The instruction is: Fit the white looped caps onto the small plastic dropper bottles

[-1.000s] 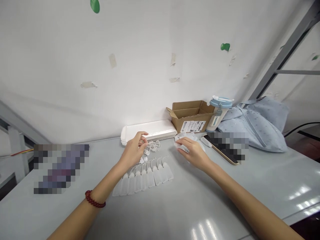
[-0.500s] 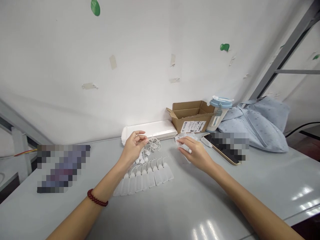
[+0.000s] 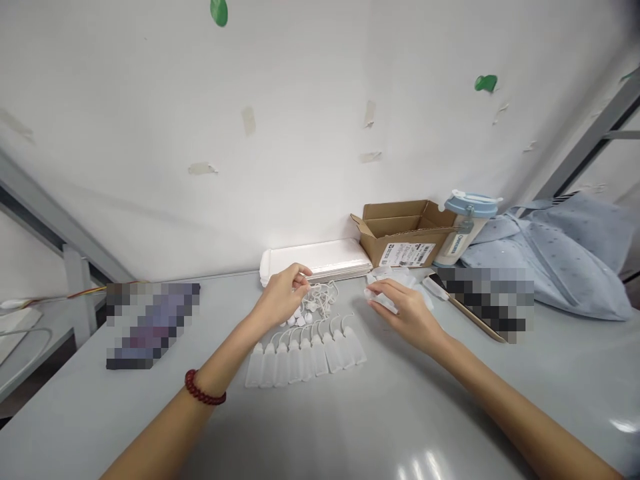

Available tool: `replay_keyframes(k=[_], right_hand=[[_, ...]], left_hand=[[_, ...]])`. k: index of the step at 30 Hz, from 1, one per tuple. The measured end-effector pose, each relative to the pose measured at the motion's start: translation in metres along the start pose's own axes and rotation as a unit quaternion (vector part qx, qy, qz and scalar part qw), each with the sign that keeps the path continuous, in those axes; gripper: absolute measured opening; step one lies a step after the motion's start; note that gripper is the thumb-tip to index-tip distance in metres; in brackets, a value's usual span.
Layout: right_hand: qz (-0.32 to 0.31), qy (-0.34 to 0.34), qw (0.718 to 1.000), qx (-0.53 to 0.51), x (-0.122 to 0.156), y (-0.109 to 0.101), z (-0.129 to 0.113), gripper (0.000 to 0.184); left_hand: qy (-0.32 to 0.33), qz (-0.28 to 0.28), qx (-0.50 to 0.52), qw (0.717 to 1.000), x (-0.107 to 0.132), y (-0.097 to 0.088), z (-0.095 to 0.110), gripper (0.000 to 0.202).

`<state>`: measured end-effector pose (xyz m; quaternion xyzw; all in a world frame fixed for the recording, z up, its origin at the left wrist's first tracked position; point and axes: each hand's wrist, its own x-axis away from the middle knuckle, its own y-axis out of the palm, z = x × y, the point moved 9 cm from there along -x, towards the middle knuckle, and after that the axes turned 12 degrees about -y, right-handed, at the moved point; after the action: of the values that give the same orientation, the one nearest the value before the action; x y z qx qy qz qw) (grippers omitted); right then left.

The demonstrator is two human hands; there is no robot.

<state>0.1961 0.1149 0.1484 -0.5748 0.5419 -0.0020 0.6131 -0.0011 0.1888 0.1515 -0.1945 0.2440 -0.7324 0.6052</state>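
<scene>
My left hand (image 3: 284, 295) is closed in a pinch at the left edge of a tangled pile of white cords (image 3: 323, 299) with small white plastic ends. Whatever its fingertips hold is too small to make out. My right hand (image 3: 407, 312) has its thumb and fingers closed around a translucent plastic sleeve (image 3: 371, 293), largely hidden by the fingers. Under and behind that hand lies a loose heap of similar translucent sleeves (image 3: 395, 275). In front of the cords, several flat translucent sleeves with cords (image 3: 306, 360) lie side by side in a fanned row.
Behind the cords lies a stack of white flat packets (image 3: 330, 259). An open cardboard box (image 3: 407, 243), a blue-lidded cup (image 3: 463, 233) and a light blue fabric bag (image 3: 545, 260) stand along the wall. A phone (image 3: 483, 310) lies right; a blurred dark item (image 3: 157, 327) lies left.
The whole scene has shifted right in view as the head turned slightly left. Both hands keep nearly the same places over the cords and the sleeves.
</scene>
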Motion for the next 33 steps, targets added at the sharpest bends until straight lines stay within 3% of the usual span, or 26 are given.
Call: replay_keyframes(k=[6, 11, 18, 23, 26, 29, 33], right_hand=[[0.005, 0.006, 1.0, -0.002, 0.001, -0.002, 0.0, 0.014], [-0.002, 0.01, 1.0, -0.002, 0.002, -0.001, -0.001, 0.015], [-0.003, 0.008, 1.0, 0.001, 0.001, 0.0, 0.0, 0.015], [-0.006, 0.002, 1.0, -0.001, 0.001, 0.004, -0.002, 0.015], [-0.014, -0.001, 1.0, -0.003, 0.001, 0.007, -0.005, 0.015], [-0.017, -0.003, 1.0, -0.003, 0.001, 0.008, -0.006, 0.015], [-0.016, -0.004, 1.0, -0.006, 0.001, 0.008, -0.007, 0.015]], left_hand=[[-0.056, -0.036, 0.065, 0.996, -0.004, -0.001, -0.009, 0.026], [-0.123, -0.057, 0.126, 0.983, -0.006, 0.013, -0.024, 0.02], [-0.136, -0.06, 0.175, 0.973, 0.003, 0.011, -0.012, 0.019], [-0.181, -0.083, 0.262, 0.944, 0.002, 0.012, -0.024, 0.021], [-0.218, -0.102, 0.305, 0.921, 0.0, 0.018, -0.032, 0.012], [-0.248, -0.111, 0.315, 0.909, 0.0, 0.022, -0.037, 0.01], [-0.26, -0.104, 0.288, 0.916, 0.004, 0.022, -0.038, 0.007]])
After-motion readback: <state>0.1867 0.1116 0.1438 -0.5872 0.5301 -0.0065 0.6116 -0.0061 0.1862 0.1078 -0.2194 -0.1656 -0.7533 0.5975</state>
